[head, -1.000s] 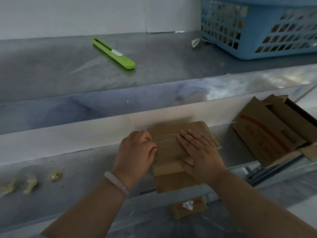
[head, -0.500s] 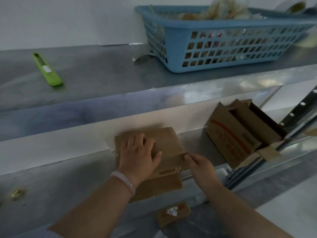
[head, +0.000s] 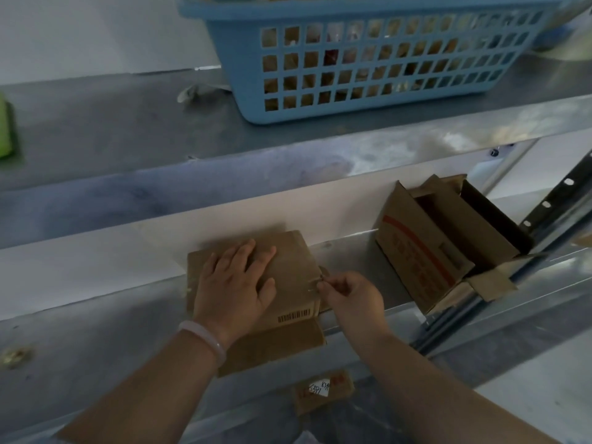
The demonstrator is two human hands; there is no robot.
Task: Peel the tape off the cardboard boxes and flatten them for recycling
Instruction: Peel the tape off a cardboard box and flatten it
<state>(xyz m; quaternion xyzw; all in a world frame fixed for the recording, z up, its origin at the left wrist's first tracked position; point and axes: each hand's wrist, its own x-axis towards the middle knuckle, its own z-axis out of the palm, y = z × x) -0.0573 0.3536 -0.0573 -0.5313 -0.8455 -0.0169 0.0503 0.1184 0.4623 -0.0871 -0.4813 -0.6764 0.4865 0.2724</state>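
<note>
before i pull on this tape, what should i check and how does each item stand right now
1. Left hand lies flat on the small box, pinning it: ok.
2. Right hand fingers pinch the tape at the box's right edge: ok.
3. Small box lies flat on the shelf, one flap over the front edge: ok.
4. Space to the right for the pull, with the open box apart from the right hand: ok.
5. How much tape is stuck down: cannot tell, too thin and blurred.
</note>
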